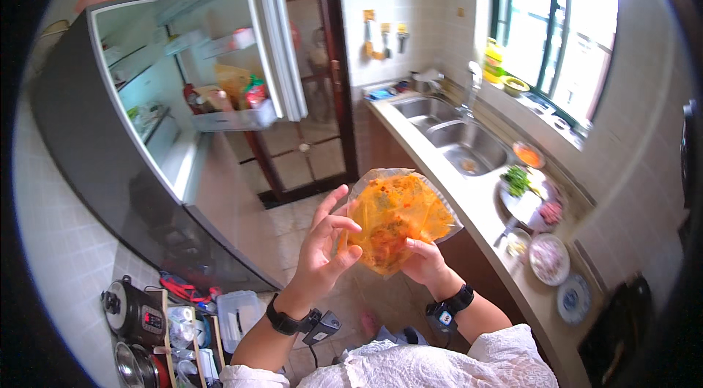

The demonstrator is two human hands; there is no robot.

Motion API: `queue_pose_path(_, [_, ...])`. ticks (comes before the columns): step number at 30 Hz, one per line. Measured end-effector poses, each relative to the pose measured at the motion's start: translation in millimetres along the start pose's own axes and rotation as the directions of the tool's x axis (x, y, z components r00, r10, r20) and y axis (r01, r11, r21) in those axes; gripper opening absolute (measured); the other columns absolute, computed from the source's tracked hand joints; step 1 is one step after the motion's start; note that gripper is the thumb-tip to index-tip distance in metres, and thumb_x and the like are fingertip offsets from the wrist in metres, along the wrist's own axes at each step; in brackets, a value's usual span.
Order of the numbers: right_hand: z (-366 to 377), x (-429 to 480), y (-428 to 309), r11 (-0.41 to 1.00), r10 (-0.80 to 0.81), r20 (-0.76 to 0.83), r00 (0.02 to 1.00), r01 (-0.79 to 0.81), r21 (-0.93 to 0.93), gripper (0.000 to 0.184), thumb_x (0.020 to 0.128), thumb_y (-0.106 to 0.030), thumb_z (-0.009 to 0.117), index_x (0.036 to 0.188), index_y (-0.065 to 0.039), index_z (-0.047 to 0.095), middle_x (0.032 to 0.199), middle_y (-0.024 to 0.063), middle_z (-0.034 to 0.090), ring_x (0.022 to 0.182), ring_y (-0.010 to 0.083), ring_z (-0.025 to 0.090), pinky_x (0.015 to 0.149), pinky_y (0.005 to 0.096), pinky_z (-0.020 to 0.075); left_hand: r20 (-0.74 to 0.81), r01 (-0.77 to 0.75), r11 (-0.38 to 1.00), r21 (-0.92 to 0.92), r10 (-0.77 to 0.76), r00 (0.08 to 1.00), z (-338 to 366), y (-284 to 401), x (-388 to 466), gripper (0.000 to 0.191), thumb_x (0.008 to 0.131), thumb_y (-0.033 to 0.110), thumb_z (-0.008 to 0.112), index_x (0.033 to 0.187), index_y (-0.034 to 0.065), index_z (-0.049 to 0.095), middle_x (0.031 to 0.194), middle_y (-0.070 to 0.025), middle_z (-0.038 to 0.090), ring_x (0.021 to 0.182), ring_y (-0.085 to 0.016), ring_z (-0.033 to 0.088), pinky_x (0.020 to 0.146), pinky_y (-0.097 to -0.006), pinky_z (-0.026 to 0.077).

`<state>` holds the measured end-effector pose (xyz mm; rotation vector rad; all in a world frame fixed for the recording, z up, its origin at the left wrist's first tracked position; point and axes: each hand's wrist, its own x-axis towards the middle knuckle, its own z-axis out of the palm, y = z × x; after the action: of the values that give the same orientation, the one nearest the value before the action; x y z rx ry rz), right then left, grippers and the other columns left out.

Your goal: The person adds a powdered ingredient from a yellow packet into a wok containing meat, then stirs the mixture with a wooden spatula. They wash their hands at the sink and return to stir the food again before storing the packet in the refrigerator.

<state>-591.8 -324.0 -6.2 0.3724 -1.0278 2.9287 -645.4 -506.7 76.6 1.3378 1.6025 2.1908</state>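
A clear plastic bag (392, 218) of orange-red food, stained with orange oil or sauce, is held up in front of me. My right hand (425, 264) grips its lower right side, thumb on the near face. At the bag's left edge is my left hand (328, 242), fingers spread and not closed around it. The left thumb and a fingertip overlap the bag's outline; whether they touch it I cannot tell. A pale ribbed edge (453, 215) shows along the bag's right side. Each wrist wears a black strap with a small device.
To the left, the refrigerator (60, 130) stands with its door open. On the right, the counter (434, 163) holds a double sink (469, 154), a plate of greens (516, 182) and meat, a cleaver (513, 220) and several dishes. A pressure cooker (132, 311) sits at lower left.
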Motion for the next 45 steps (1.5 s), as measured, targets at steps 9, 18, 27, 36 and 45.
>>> queue_pose_path(9, [8.9,220.0,92.5,0.944,0.304,0.167,0.938,-0.32,0.08,0.051,0.079,-0.013,0.06,0.124,-0.004,0.038,0.123,0.0072,0.046,0.113,0.0206,0.044,0.097,0.0365,0.033,-0.501,0.21,0.96,-0.185,-0.276,0.821,-178.6,-33.3,73.2,0.026,0.075,-0.003,0.052,0.1,0.0026,0.045,0.114,-0.0145,0.049,0.104,-0.019,0.049,0.089,-0.0307,0.04])
queue_pose_path(18, [8.4,375.6,116.3,0.874,-0.114,0.096,0.989,0.145,-0.464,0.07,0.071,-0.025,0.071,0.126,-0.004,0.034,0.118,0.0056,0.046,0.115,0.0201,0.039,0.093,0.0352,0.0359,-0.638,0.164,0.954,-0.249,-0.29,0.713,-338.9,-106.8,103.0,0.016,0.087,0.013,0.052,0.092,-0.0004,0.058,0.086,-0.0024,0.059,0.081,-0.009,0.054,0.072,-0.0216,0.044])
queue_pose_path(27, [126.9,497.5,92.7,-0.297,0.131,0.587,0.799,0.597,-0.746,0.036,0.062,-0.007,0.065,0.097,-0.001,0.057,0.087,0.0132,0.056,0.078,0.0292,0.057,0.068,0.0355,0.0486,-0.37,0.28,0.949,0.147,-0.21,0.905,-443.1,-96.8,161.1,0.034,0.092,0.026,0.043,0.085,-0.005,0.056,0.072,0.0006,0.055,0.067,-0.005,0.046,0.061,-0.0213,0.04])
queue_pose_path(36, [110.4,540.6,97.1,0.006,0.256,0.382,0.888,0.393,-0.919,0.026,0.071,-0.004,0.062,0.097,0.002,0.058,0.081,0.0149,0.06,0.07,0.0245,0.059,0.063,0.0299,0.0474,-0.117,0.211,0.91,0.356,-0.181,0.977,-479.0,-94.5,198.6,0.036,0.092,0.028,0.042,0.081,-0.0042,0.053,0.061,-0.0027,0.048,0.059,-0.009,0.039,0.056,-0.024,0.037])
queue_pose_path(45, [74.1,535.7,116.1,0.236,0.033,0.229,0.973,0.215,-0.948,0.015,0.079,-0.007,0.06,0.086,0.006,0.056,0.069,0.0107,0.056,0.063,0.0098,0.05,0.059,0.0264,0.0438,-0.106,0.292,0.94,0.175,-0.277,0.955,-478.6,-114.2,209.8,0.037,0.092,0.029,0.042,0.078,-0.0032,0.054,0.071,0.004,0.05,0.068,-0.005,0.041,0.063,-0.0209,0.036])
